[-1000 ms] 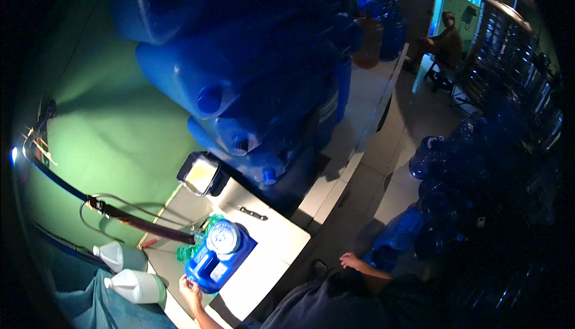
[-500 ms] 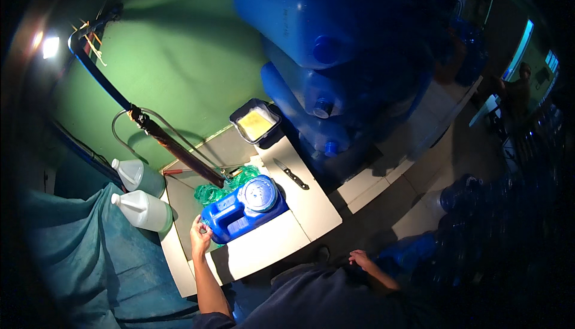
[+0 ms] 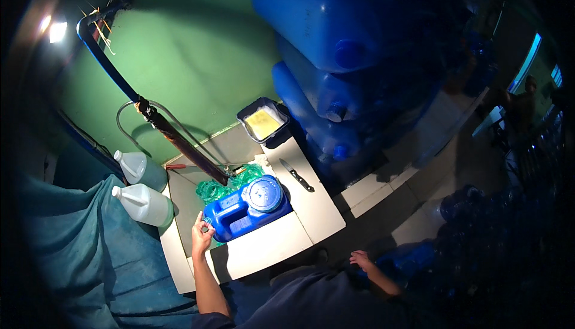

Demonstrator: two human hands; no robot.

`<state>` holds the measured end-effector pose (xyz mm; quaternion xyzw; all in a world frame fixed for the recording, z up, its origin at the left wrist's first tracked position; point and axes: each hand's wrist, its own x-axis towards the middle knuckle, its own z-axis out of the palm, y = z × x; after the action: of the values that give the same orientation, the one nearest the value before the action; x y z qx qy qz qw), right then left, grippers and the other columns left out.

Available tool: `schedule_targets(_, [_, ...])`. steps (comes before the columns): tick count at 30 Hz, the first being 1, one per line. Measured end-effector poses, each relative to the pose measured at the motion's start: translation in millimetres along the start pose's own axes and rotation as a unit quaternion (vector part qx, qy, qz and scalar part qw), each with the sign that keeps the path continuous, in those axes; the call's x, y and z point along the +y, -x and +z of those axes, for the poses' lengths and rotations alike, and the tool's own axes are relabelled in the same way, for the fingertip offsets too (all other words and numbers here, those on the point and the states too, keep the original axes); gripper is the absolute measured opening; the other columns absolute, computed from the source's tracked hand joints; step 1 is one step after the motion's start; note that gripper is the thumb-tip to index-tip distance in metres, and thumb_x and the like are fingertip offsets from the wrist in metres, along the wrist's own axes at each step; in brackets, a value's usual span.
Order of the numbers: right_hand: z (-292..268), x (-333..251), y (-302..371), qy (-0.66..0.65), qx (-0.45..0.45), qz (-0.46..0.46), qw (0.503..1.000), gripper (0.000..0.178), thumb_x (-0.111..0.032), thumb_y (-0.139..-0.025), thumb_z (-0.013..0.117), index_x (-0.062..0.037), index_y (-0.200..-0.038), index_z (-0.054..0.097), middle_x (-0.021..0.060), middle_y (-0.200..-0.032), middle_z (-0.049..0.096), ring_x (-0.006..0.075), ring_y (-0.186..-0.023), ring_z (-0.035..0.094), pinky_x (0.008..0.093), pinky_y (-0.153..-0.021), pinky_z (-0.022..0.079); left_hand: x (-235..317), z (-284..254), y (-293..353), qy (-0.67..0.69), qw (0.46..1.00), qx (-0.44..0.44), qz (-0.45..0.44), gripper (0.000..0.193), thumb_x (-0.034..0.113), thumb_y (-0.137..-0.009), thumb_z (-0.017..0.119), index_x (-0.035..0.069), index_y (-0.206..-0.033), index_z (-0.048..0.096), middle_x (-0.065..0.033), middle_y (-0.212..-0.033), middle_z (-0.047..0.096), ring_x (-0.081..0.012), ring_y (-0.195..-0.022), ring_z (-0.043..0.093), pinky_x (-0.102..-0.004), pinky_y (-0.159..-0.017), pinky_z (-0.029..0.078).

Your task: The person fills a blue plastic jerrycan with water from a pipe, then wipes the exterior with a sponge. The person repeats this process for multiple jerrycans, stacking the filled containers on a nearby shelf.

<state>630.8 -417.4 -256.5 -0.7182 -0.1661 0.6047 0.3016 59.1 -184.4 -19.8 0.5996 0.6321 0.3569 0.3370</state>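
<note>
The left forearm rises bare from the lower edge, reaching forward and slightly leftward, wrist nearly straight. The left hand (image 3: 201, 237) is at its end, back toward the camera, fingers curled forward and closed. The right arm bends outward to the right, held low; the right hand (image 3: 361, 260) hangs loose, fingers half spread, gripping nothing.

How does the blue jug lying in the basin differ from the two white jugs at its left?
The blue jug lies on its side in the tiled basin, while the white jugs stand beside the basin with their caps pointing up and to the left. The blue jug is squat, opaque and vividly coloured; the white jugs are pale and translucent. The left hand touches the blue jug's spout end; nothing touches the white jugs. All have moulded handles.
</note>
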Motion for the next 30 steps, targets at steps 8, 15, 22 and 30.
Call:
schedule_targets(8, [11.6, 23.8, -7.9, -0.004, 0.009, 0.047, 0.999, 0.026, -0.023, -0.094, 0.065, -0.0018, -0.109, 0.065, 0.0141, -0.09, 0.071, 0.0225, -0.068, 0.069, 0.0336, -0.062, 0.056, 6.2, 1.3, 3.9, 0.043, 0.998, -0.016, -0.042, 0.011, 0.002, -0.069, 0.067, 0.001, -0.067, 0.057, -0.0379, -0.141, 0.047, -0.0397, -0.141, 0.042, -0.0432, -0.094, 0.051])
schedule_targets(15, [0.8, 34.3, -7.4, -0.027, 0.018, 0.02, 0.999, 0.022, -0.018, -0.094, 0.064, 0.0018, -0.105, 0.065, 0.0162, -0.084, 0.07, 0.0229, -0.064, 0.066, 0.0343, -0.063, 0.057, 6.4, 2.3, 6.5, -0.002, 1.0, 0.007, 0.011, 0.012, 0.001, -0.069, 0.069, 0.001, -0.066, 0.057, -0.0374, -0.143, 0.045, -0.0396, -0.14, 0.042, -0.0428, -0.092, 0.051])
schedule_targets(22, [4.8, 27.8, -10.3, -0.063, 0.004, 0.017, 0.998, 0.023, -0.017, -0.094, 0.063, 0.0022, -0.107, 0.064, 0.0163, -0.085, 0.07, 0.023, -0.065, 0.066, 0.034, -0.065, 0.057, 7.4, 1.5, 5.6, -0.004, 1.0, -0.004, -0.015, 0.013, 0.0, -0.07, 0.07, 0.0, -0.067, 0.057, -0.0352, -0.146, 0.043, -0.0378, -0.139, 0.044, -0.0427, -0.093, 0.05])
schedule_targets(30, [9.2, 26.9, -7.2, -0.011, 0.021, 0.019, 1.0, 0.023, -0.017, -0.095, 0.062, 0.0022, -0.108, 0.064, 0.0135, -0.087, 0.07, 0.0203, -0.069, 0.067, 0.0326, -0.066, 0.055, -1.6, 0.6, 8.6, 0.005, 1.0, -0.003, -0.025, 0.012, -0.002, -0.069, 0.07, 0.0, -0.067, 0.058, -0.0344, -0.146, 0.044, -0.0368, -0.144, 0.037, -0.0415, -0.102, 0.044])
